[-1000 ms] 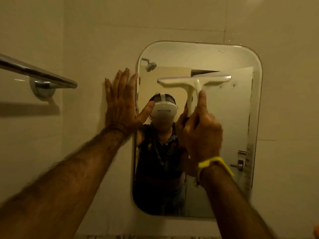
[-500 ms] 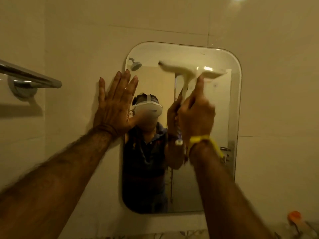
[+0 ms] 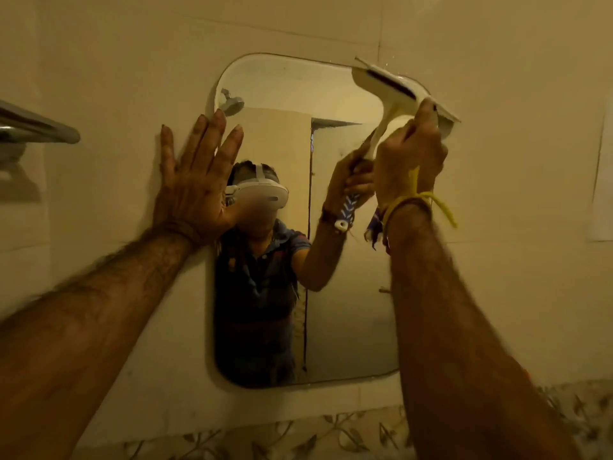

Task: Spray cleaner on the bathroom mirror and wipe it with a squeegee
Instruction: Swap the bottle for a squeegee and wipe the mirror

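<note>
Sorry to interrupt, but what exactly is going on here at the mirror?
A person is cleaning a wall-mounted bathroom mirror. Their right hand grips a white squeegee, its blade tilted at the mirror's top right corner. Their left hand presses flat against the mirror's left edge and the wall.

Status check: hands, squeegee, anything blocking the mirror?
Right hand grips squeegee, blade at mirror top right corner. Left hand flat against mirror's left edge. Nothing blocking.
</note>
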Tool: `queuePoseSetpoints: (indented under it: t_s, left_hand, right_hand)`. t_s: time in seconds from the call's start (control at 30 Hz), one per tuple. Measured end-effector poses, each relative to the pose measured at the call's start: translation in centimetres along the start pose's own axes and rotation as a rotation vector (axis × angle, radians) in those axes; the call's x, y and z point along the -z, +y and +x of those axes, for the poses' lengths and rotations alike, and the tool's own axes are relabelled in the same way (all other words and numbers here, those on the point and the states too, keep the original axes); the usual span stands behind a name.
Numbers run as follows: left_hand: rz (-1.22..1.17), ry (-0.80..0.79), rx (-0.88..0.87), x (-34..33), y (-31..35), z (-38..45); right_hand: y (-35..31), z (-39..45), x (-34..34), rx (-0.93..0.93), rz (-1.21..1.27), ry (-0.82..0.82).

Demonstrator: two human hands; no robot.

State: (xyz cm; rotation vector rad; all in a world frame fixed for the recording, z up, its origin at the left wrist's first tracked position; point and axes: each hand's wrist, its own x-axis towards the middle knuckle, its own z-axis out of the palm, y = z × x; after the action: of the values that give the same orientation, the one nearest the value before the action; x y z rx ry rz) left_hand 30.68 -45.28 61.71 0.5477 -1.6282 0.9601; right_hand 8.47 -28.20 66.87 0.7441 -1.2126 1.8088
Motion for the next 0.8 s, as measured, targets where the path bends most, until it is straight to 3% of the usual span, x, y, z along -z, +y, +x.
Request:
queuePoseSetpoints:
  t_s: [0.23, 0.33, 0.47, 0.7, 0.8]
  left_hand:
    - [0.01, -0.005, 0.004, 0.2, 0.1, 0.0]
    - [0.016, 0.006, -0.001, 0.0, 0.0, 0.0]
    - [0.017, 0.004, -0.001, 0.1, 0.0, 0.0]
    - [0.025, 0.011, -0.003, 0.0, -0.1, 0.0]
    - [0.041, 0.005, -0.008, -0.3, -0.1, -0.1]
  right_hand:
    - [2.8, -10.5, 3.1, -0.083, 0.021, -0.099]
    - [1.7, -5.9, 2.1, -0.01, 0.011, -0.033]
    - [-0.6, 0.4, 0.5, -0.095, 0.174, 0.023]
    - [1.7, -8.6, 1.9, -0.035, 0.001, -0.042]
    - [1.5, -6.4, 1.1, -0.028, 0.004, -0.046]
